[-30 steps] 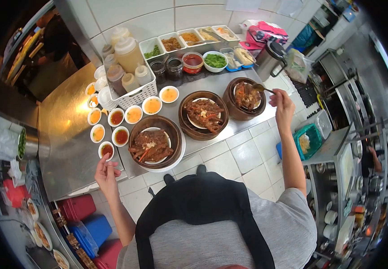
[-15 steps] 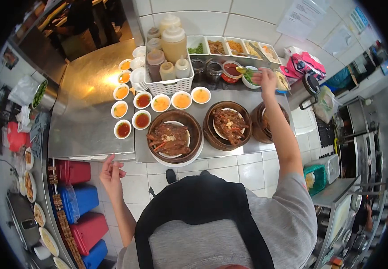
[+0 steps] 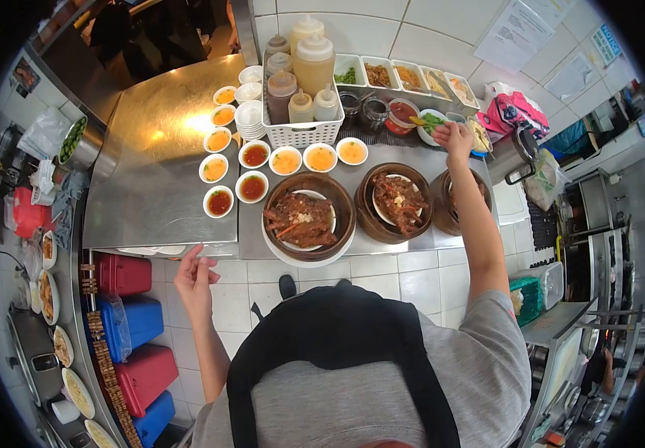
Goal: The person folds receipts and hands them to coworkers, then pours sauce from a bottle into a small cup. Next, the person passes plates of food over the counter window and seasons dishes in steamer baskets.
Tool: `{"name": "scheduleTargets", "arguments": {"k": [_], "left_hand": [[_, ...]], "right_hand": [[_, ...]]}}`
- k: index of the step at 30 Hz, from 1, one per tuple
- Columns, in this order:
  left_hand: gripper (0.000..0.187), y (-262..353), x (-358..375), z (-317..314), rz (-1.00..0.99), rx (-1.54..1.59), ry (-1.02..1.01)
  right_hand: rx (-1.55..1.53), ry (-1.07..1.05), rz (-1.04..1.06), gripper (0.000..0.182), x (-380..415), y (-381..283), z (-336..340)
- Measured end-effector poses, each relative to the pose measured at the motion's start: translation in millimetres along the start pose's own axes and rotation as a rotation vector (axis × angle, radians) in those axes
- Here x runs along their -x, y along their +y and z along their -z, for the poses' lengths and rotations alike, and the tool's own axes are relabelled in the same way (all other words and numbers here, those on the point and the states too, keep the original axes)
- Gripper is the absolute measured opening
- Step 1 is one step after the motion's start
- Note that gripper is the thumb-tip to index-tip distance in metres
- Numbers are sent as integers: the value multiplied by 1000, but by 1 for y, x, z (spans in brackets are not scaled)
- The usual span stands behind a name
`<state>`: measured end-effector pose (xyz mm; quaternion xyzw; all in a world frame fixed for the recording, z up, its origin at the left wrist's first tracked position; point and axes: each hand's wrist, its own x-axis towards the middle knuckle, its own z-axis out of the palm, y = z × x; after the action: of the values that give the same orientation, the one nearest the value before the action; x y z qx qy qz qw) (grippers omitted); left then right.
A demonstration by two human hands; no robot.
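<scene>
My right hand [image 3: 453,142] is at the near right edge of a white bowl of green herbs [image 3: 432,122]. Its fingers are drawn together; whatever may be between them is hidden. A spoon [image 3: 417,120] lies between that bowl and a jar of red sauce [image 3: 401,116]. Below my right forearm, a bamboo steamer [image 3: 445,216] is partly covered. Two more hold brown, sauced chicken feet, one in the middle [image 3: 399,201] and one at the left [image 3: 304,219], topped with pale bits and red strips. My left hand [image 3: 197,280] hangs open, fingers loosely curled, by the counter's front edge.
Small white bowls of orange sauce [image 3: 287,160] and dark red sauce [image 3: 218,201] line the steel counter [image 3: 151,187]. A white basket [image 3: 304,135] holds squeeze bottles. Topping trays [image 3: 378,73] stand against the wall. A lidded pitcher [image 3: 515,153] is right; colored bins [image 3: 139,321] are lower left.
The counter and its items appear shifted right as the view moves. My right hand has come slightly nearer to me beside the herb bowl; my left hand stays by the counter edge.
</scene>
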<state>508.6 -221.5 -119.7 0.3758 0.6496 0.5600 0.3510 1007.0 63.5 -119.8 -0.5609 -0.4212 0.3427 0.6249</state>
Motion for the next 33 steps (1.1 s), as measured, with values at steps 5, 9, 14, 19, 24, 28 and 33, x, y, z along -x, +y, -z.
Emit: {"name": "scheduleTargets", "arguments": {"k": [5,9,14,19,24,28,33], "left_hand": [[26,-1,-14,0,-10,24,-76],[27,5,-20,-10,-17,32,-152],[27,14,-28,-25,-34,80,-214],[27,19,-31,-26,-45,82,-239],[27,13,-35,-25,-37,66,-221],[26,17,-39,-36,-65,70,-244],[26,26,-43,-53,-102,82,-227]], "right_hand": [[-124,-12,-135,25,65,-27,8],[-165,-263,-167,24,145,-79,-30],[-52,-642,-116,26,227,-95,-81],[159,-611,148,19,236,-100,-98],[265,-710,246,17,254,-121,-80],[139,-542,531,18,253,-105,-80],[-323,-569,-307,26,217,-82,-68]]}}
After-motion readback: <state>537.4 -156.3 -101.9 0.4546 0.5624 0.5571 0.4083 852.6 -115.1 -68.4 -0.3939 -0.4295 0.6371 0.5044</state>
